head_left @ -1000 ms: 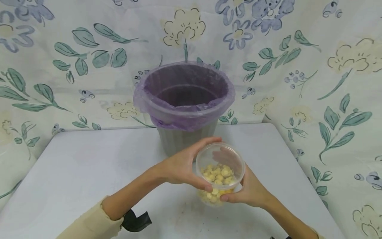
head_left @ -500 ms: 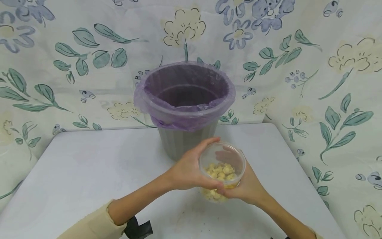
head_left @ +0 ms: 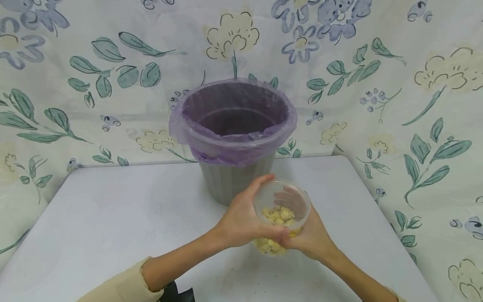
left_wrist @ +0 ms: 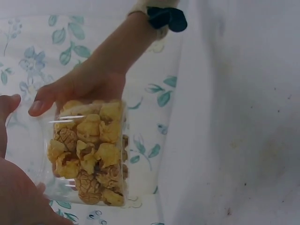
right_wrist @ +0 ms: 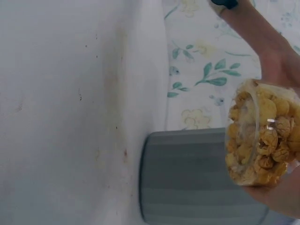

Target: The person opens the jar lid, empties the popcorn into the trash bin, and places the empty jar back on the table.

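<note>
A clear plastic jar (head_left: 268, 196), partly filled with yellowish popcorn (head_left: 280, 215), is held up over the table, its round top tilted toward the head camera. My left hand (head_left: 243, 220) grips the upper left side near the rim, thumb across the front. My right hand (head_left: 314, 235) holds the jar from the right, its fingers showing through the clear plastic behind. In the head view both thumbs meet at the front of the jar. Browner popcorn pieces (left_wrist: 88, 185) show through the wall in the left wrist view. The jar's base (right_wrist: 241, 136) faces the right wrist camera.
A grey bin (head_left: 235, 180) lined with a purple plastic bag (head_left: 234, 153) stands just behind the hands. Stains and small dark specks mark the white table (head_left: 113, 209) below the jar. A floral cloth (head_left: 124, 105) hangs at the back and sides.
My left hand has shifted to the right around the jar's rim, its thumb now up against the right thumb. The jar has moved slightly right. The bin has stayed put.
</note>
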`<state>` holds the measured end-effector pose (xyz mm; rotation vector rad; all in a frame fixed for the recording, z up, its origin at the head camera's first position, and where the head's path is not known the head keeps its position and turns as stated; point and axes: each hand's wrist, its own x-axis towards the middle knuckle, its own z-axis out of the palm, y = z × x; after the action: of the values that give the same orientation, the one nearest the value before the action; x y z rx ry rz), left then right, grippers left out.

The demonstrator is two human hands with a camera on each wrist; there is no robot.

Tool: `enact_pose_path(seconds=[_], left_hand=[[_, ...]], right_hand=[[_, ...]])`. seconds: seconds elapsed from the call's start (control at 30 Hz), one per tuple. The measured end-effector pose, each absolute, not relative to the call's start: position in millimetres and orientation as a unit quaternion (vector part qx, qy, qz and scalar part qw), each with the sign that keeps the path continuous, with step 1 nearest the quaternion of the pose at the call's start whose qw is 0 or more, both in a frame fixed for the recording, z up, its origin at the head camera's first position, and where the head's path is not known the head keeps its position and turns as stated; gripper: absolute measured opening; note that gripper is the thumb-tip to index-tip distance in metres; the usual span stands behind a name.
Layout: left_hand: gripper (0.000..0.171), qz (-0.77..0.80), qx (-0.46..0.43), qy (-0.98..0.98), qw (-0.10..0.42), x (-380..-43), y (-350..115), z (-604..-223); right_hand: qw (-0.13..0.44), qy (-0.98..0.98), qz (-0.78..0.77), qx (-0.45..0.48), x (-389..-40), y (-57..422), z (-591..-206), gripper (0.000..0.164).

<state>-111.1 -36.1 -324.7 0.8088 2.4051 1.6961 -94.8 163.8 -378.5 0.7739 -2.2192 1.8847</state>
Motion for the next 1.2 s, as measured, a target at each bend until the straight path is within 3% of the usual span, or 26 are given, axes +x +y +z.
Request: enact_pose_path(seconds=[0.47, 0.67, 0.8, 0.93, 1.1, 1.2], left_hand=[[0.108, 0.565, 0.21, 0.798, 0.03, -103, -31, -327], [0.118, 0.571, 0.282, 0.763, 0.117, -111, -46, -323], [0.115, 0.557, 0.352, 0.726, 0.197, -121, -58, -321], [0.112, 0.546, 0.389, 0.703, 0.237, -124, -62, -320], [0.107, 0.547, 0.388, 0.714, 0.201, -121, -59, -324], [0.107, 0.548, 0.366, 0.736, 0.152, -116, -54, -328]], right_hand=[[0.077, -0.761, 0.601, 0.232, -92, 161, -377, 0.093], [0.025, -0.739, 0.616, 0.272, -93, 172, -375, 0.096], [-0.032, -0.719, 0.623, 0.307, -91, 179, -374, 0.103], [-0.077, -0.704, 0.62, 0.338, -89, 182, -373, 0.108], [-0.076, -0.695, 0.633, 0.333, -87, 179, -372, 0.104], [-0.034, -0.713, 0.625, 0.316, -88, 176, -375, 0.102]])
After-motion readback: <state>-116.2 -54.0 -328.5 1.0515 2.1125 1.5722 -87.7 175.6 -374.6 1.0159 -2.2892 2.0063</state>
